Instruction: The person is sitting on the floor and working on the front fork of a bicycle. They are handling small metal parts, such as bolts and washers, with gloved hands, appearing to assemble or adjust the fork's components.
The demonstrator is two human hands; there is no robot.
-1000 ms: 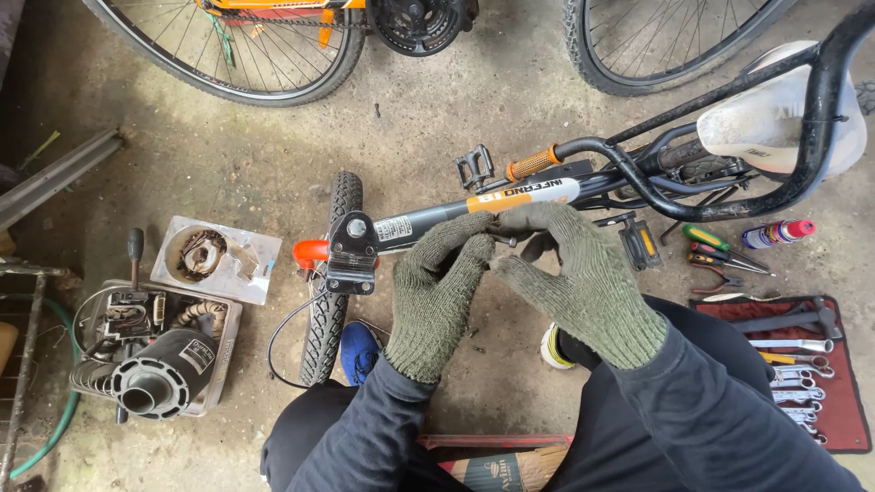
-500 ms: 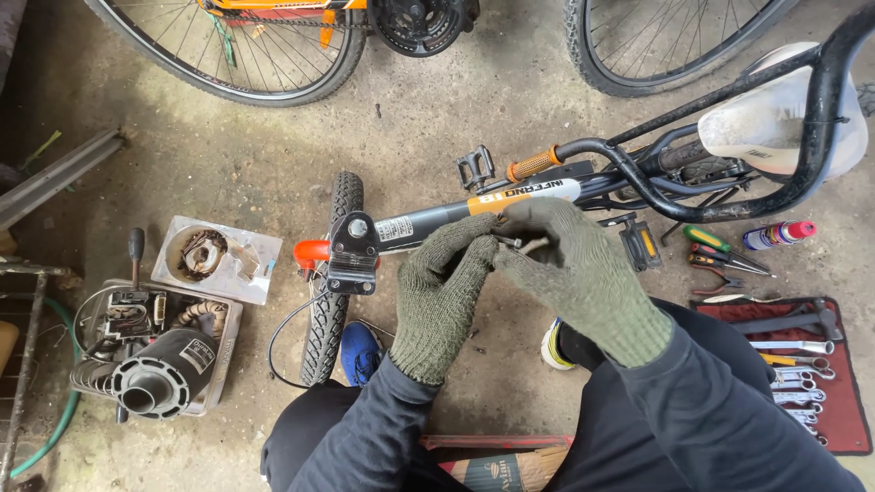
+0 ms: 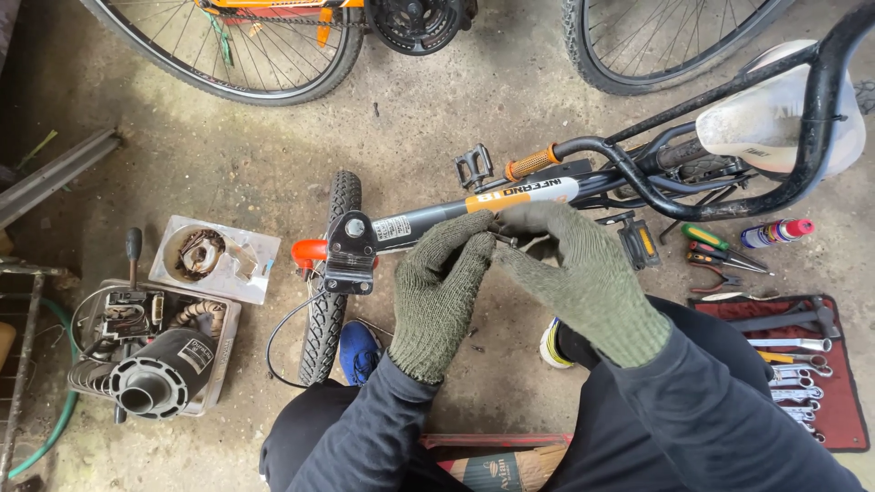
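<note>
A small upturned bicycle lies on the concrete floor, its grey and orange frame tube (image 3: 428,221) running from the front wheel (image 3: 330,273) to the white saddle (image 3: 775,118). Both my hands wear green knit gloves. My left hand (image 3: 442,292) and my right hand (image 3: 574,273) meet just below the tube, their fingertips pinched on a small dark metal part (image 3: 506,240). What kind of part it is I cannot make out. A black pedal (image 3: 474,167) sticks up behind the tube.
A red tool roll with several spanners (image 3: 802,364) lies at the right, with pliers (image 3: 720,264), a screwdriver (image 3: 706,237) and a spray can (image 3: 775,233) above it. A tray of motor parts (image 3: 146,355) sits at left. Two large bicycle wheels (image 3: 228,46) stand at the top.
My hands have stayed under the frame tube; the fingers shifted slightly around the small part, and the right hand has drawn a little away to the right.
</note>
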